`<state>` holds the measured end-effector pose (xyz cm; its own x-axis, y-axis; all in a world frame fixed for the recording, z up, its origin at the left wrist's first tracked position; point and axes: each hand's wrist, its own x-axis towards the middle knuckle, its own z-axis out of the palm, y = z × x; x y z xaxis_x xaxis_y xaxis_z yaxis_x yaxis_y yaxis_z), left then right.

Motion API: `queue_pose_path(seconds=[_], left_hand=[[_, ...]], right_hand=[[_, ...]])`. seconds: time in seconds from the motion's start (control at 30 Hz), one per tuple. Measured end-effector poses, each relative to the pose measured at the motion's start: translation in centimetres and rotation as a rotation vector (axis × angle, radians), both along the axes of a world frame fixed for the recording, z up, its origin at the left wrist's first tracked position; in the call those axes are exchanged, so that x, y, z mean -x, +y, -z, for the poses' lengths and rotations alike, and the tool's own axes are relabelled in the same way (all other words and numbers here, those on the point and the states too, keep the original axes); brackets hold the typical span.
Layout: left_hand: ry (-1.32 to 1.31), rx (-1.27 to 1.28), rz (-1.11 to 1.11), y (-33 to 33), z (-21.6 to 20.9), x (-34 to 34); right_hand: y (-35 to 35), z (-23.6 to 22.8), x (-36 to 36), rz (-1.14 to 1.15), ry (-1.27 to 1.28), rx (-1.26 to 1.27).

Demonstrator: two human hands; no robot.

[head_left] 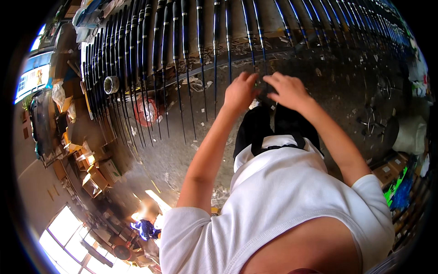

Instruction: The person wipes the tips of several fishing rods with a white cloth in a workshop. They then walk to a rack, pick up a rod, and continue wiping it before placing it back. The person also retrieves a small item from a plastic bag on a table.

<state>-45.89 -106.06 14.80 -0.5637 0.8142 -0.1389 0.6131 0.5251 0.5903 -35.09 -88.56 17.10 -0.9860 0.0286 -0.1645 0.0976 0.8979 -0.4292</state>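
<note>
My left hand (242, 91) and my right hand (289, 91) are raised close together in front of my lap, a small gap between them. The fingers of both are bent and somewhat apart, slightly blurred. Nothing shows clearly in either hand; a dark patch lies between the fingertips. Just beyond them hang the thin ends of blue fishing rods (260, 39), part of a long row across the far side. Dark-handled fishing rods (175, 41) continue the row to the left, their thin tips pointing towards me.
A roll of tape (111, 85) hangs among the left rods, near a red round container (146, 111). Litter covers the concrete floor (182, 155). Cardboard boxes (95, 181) are piled at left. A wheeled chair base (373, 119) stands at right. Another person (147, 223) is at lower left.
</note>
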Motion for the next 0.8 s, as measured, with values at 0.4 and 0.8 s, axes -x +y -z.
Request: queue_pose_path(seconds=[0.4, 0.8], left_hand=[[0.157, -0.002, 0.007, 4.5, 4.1, -3.4], [0.123, 0.035, -0.284, 0.8, -2.1, -3.9]], right_hand=[[3.1, 4.0, -2.2, 0.109, 0.123, -0.039], [2.3, -0.2, -2.0, 0.044, 0.091, 0.118]])
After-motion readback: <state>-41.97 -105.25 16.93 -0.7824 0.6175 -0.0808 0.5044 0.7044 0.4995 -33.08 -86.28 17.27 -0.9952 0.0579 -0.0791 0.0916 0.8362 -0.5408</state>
